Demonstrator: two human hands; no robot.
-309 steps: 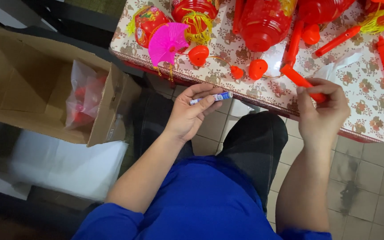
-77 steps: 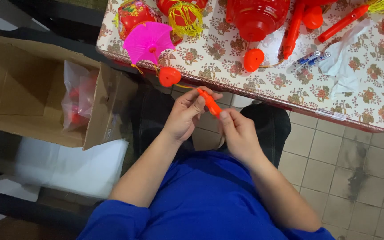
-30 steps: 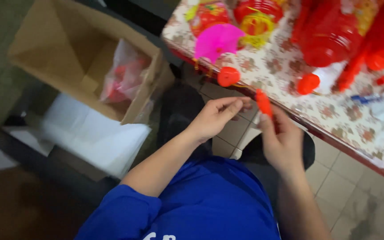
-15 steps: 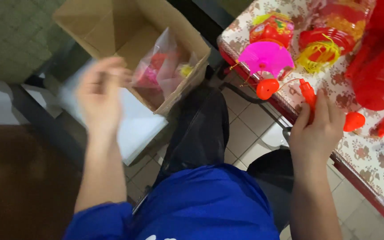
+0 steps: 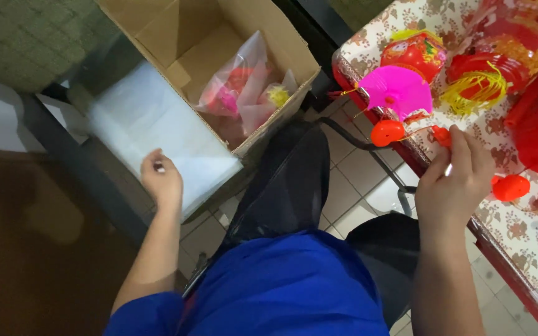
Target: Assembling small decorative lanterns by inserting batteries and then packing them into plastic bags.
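Note:
My right hand [image 5: 454, 182] is closed around a small orange-red plastic stick [image 5: 441, 135], held upright at the near edge of the floral-cloth table [image 5: 518, 233]. Only the stick's top shows above my fingers. My left hand [image 5: 160, 180] is stretched out to the left and rests on a stack of white translucent plastic sheets [image 5: 147, 124] beside a cardboard box, its fingertips pinched together on the top sheet. Close to my right hand on the table lie an orange round piece [image 5: 387, 132] and a pink fan-shaped piece [image 5: 396, 92].
The open cardboard box [image 5: 213, 37] holds clear bags of red, pink and yellow parts [image 5: 244, 93]. Red lanterns [image 5: 512, 56] with yellow tassels and another orange round piece [image 5: 509, 186] crowd the table. My legs and a tiled floor [image 5: 350, 186] lie below.
The view swung left. My left hand dropped from mid-air onto the stack of plastic sheets. My right hand stayed by the table edge with the orange-red stick.

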